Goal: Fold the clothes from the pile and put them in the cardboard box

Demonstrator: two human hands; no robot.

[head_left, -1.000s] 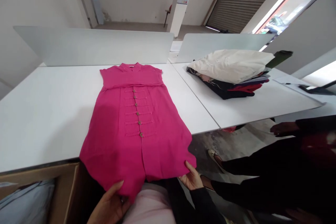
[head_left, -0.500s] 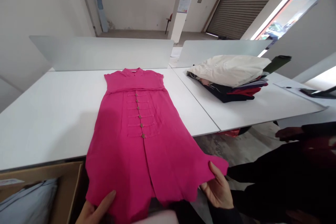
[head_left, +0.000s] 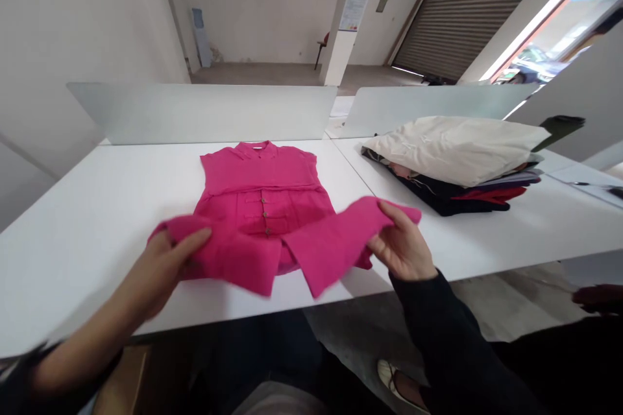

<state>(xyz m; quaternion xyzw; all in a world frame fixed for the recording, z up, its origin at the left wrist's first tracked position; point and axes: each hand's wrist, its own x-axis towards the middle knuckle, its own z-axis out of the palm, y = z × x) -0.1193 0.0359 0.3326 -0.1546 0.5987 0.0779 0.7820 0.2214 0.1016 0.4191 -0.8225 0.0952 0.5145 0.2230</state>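
Observation:
A magenta linen-like sleeveless dress point(head_left: 260, 168) lies on the white table point(head_left: 82, 259), collar away from me, with a row of small brown knot buttons down its front. Its lower skirt is lifted and folded back over the middle, hiding the lower buttons. My left hand point(head_left: 165, 266) grips the skirt's left side near the hem. My right hand point(head_left: 402, 243) pinches the right side, its fingers under the raised cloth.
A stack of folded clothes point(head_left: 462, 198) topped by a cream cloth sits on the adjoining table at right. Grey divider panels point(head_left: 204, 113) stand along the far edge. A co-worker's hand point(head_left: 598, 298) shows at the right edge, below table level.
The dress's skirt, flat before, is now lifted and folded back toward the collar. Both my hands have moved up and away from me with the hem, and the view has tilted down slightly.

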